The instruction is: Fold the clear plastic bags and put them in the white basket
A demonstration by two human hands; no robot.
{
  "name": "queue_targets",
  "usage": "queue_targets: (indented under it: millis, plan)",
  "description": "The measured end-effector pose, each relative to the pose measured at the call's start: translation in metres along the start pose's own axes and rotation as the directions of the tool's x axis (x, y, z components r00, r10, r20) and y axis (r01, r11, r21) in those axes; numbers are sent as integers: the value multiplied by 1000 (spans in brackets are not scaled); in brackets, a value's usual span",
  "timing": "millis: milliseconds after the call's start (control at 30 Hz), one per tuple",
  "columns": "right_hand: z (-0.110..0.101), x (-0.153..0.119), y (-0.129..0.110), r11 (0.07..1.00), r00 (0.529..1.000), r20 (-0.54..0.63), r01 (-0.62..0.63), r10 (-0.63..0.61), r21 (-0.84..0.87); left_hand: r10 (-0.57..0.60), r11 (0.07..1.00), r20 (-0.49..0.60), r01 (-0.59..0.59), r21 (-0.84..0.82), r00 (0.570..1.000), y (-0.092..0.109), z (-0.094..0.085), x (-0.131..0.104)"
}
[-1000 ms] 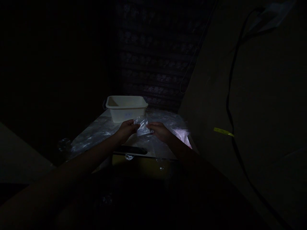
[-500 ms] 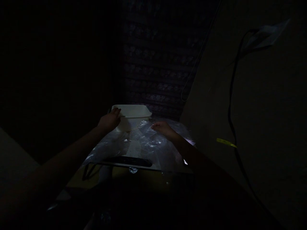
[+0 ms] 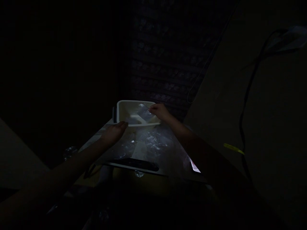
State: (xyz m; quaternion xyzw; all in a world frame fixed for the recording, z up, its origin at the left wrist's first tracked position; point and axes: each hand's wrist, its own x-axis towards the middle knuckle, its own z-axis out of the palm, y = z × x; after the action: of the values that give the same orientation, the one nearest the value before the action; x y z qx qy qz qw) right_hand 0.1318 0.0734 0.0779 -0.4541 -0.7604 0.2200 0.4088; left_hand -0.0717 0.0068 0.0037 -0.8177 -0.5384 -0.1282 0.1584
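A pale rectangular tub stands at the back of a small table, tilted so that its inside shows. My left hand grips its near left rim, fingers closed on the edge. Over the right side of the tub, my right hand pinches a small clear plastic bag that hangs into the opening. Crumpled clear plastic lies in front of the tub, between my arms. The scene is very dark, and the tub's contents are hard to make out.
A long dark object lies along the table's near edge. A lit screen shows beside my right forearm. On the right, a dark cable with a yellow tag hangs against the wall. Patterned dark fabric is behind the table.
The tub has tipped toward me and its inside shows more. My left hand has moved to its near rim. My right hand has risen over the tub with the clear bag.
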Motion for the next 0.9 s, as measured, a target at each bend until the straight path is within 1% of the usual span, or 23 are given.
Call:
queue_targets:
  millis: [100,233,367,433,500,700,767,833,900]
  plan:
    - [15,13,-4,994,994,79,85,-80,-67,17,1000,31,-17,13,999,4,-1,-8]
    - [40,21,-8,977,973,195,155,-124,-149,54,998,37,-55,22,998,7,-3,-12]
    - [63,22,-10,942,943,317,192,-99,-276,97,995,50,-99,32,994,6,-1,-17]
    - [71,22,-10,924,919,386,208,-73,-320,125,992,50,-127,26,991,5,1,-20]
    - [77,23,-10,906,901,432,218,-44,-362,148,989,53,-149,23,988,4,1,-22]
    - [85,22,-7,873,900,435,215,-3,-437,163,986,83,-166,24,983,4,-1,-25]
    - [85,21,-5,858,908,418,208,8,-469,160,986,77,-163,27,984,5,-2,-25]
    - [83,20,-4,833,937,349,198,-6,-517,149,988,71,-151,27,986,5,-2,-24]
    - [76,18,-5,807,969,243,179,-46,-562,130,991,61,-132,36,990,5,-1,-22]
